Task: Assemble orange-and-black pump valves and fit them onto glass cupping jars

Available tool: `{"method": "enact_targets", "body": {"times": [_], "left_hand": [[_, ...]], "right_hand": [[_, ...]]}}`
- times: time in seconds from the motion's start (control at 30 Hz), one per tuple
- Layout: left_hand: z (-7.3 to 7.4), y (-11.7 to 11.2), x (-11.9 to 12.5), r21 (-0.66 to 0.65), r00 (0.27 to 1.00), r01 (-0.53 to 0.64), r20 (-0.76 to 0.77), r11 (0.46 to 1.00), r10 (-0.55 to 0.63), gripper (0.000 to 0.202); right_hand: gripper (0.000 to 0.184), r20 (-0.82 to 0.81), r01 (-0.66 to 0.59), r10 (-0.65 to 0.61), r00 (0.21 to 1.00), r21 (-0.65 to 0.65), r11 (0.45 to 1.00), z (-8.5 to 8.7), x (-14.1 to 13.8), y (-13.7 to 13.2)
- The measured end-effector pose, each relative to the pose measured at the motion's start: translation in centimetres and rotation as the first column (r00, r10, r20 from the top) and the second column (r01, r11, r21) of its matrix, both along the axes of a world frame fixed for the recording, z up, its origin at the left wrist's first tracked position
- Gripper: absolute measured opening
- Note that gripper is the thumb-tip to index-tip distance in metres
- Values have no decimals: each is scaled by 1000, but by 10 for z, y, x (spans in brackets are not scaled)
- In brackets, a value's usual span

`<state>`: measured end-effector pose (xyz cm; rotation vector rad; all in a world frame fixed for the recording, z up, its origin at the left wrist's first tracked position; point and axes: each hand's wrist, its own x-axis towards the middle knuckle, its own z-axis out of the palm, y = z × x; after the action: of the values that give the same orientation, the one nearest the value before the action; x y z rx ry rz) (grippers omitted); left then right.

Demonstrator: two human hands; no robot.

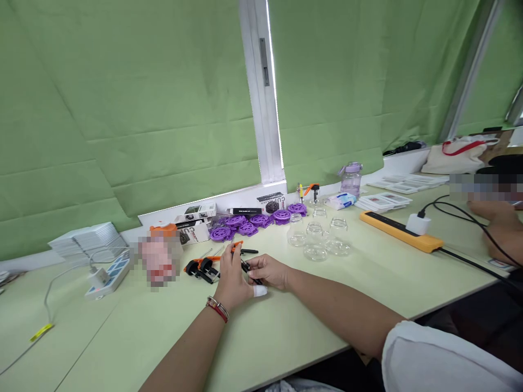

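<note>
My left hand (pixel 232 283), with bracelets at its wrist and a white wrap on the thumb, is closed around a black-and-orange clamp (pixel 246 268), its fingers pointing up. From the other side, my right hand (pixel 272 271) pinches the black part of the same clamp. My fingers cover much of it, and an orange end shows by the left fingertips. Just left of my left hand lie black-and-orange clamps (pixel 202 268) with metal rods. Behind my hands, a thin black piece (pixel 249 251) rests on the table.
Purple wheel-shaped parts (pixel 247 227) and cup holder boxes (pixel 272 202) line the wall. Clear jars (pixel 314 245) stand right of centre. A yellow power strip (pixel 400 231) lies right, a white power strip (pixel 108 277) left. Another person's arm (pixel 496 223) rests at the far right.
</note>
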<state>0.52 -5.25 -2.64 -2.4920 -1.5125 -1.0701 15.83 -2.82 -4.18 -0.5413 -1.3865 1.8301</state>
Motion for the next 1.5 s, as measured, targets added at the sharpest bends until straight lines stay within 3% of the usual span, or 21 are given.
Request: {"method": "enact_targets", "body": {"times": [0.23,0.63,0.87,1.07,1.23,1.3,1.37,1.43,1.47,1.5], "left_hand": [[-1,-1,2,-8,999,-44,-22,999,44,109],[-2,-1,1,-49,1000,-23,13,999,23,115],[-3,-2,3,12,1000,-25,14,1000,25,105],[2,-4,4,96,999,-23,-26,995,26,100],[11,-6,2,58,999,-3,-36,998,5,99],[14,-6,-1,24,999,19,-37,1000,-18,102],[17,-6,-3,0,999,32,-32,1000,-32,105],[18,-6,-5,-13,999,31,-12,999,-31,106],[18,-7,-6,-19,1000,28,2,999,-28,107],[19,-7,-7,-29,1000,26,16,999,-25,107]], "right_hand": [[35,5,5,-5,1000,-6,1000,-2,-1,0],[38,-7,0,0,1000,-31,1000,7,-3,-8],[42,-5,11,-11,1000,-49,999,5,-4,-4],[53,-6,1,-1,1000,-49,999,1,-4,0],[59,82,-26,28,996,-25,999,4,-2,5],[52,136,42,-48,990,43,998,5,2,13],[39,191,248,-279,941,169,954,3,8,24],[28,284,476,-565,775,326,817,-1,18,36],[25,354,531,-668,655,413,740,-4,23,41],[21,391,543,-708,588,459,704,-7,28,46]]}}
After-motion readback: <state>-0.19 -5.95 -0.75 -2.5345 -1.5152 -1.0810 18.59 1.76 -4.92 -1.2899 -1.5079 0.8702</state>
